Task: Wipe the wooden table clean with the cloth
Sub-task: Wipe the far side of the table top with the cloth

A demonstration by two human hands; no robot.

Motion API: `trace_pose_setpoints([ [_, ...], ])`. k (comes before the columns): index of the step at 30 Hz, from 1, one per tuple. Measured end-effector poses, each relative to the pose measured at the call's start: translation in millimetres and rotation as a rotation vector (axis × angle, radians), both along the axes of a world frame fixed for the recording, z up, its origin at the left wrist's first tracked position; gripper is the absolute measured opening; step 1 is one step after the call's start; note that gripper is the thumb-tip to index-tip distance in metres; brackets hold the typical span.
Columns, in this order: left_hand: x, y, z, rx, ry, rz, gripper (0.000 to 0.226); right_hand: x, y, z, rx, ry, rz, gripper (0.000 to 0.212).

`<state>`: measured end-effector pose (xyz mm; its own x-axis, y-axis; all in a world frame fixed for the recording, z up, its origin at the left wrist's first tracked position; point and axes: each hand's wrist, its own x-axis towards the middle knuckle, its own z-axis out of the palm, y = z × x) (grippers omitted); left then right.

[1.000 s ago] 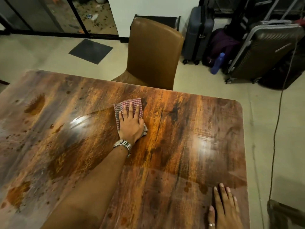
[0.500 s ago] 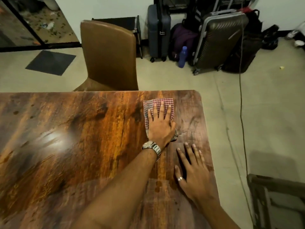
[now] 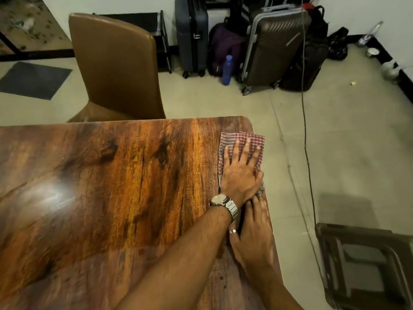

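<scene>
Red-and-white checked cloth now sits at the far right corner of the wooden table, with its right margin hanging just past the table edge. A second ago it was mid-table along the far side, in front of the brown chair, so we've run one full stroke left to right along the far strip. The left hand, the one with the watch, presses flat on the cloth with fingers straight and spread. It is not gripping, and the thumb lies against the bunched near end. The right hand has come up from the near right corner and lies flat on bare wood by the right edge, fingers straight, holding nothing. Its fingertips are just beside the cloth's bunched end under the left wrist, and we can't tell whether they touch. Our read is that the stroke is at its end stop, since going further right only pushes the cloth off the table. The far right strip looks done. A few dark specks remain on the near side beside the left forearm, so that band needs a pass. The left of the table is motion-blurred and mostly glare, so its state is possibly still dirty and we can't confirm it. Next we'd judge a return stroke one band nearer.
</scene>
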<state>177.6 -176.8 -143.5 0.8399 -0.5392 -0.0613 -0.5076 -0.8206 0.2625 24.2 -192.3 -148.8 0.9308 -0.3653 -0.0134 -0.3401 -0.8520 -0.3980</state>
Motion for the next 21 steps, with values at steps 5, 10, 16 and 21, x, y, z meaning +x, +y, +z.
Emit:
trace_pose_setpoints([
  [5,16.4,-7.8,4.4,0.022,0.022,0.023,0.065,1.5,1.6,-0.3,-0.016,-0.044,-0.023,0.062],
  [10,80.5,-29.3,4.0,0.035,0.051,0.064,0.063,3.8,0.1,-2.4,-0.061,0.011,0.036,0.068],
  [16,130.3,-7.4,5.1,-0.025,0.004,0.135,0.057,4.2,-2.1,-1.8,-0.068,0.06,0.033,0.072],
  [21,164.8,92.2,-3.5,0.022,-0.023,0.337,0.052,4.9,-0.2,1.1,-0.089,0.073,0.044,0.071],
])
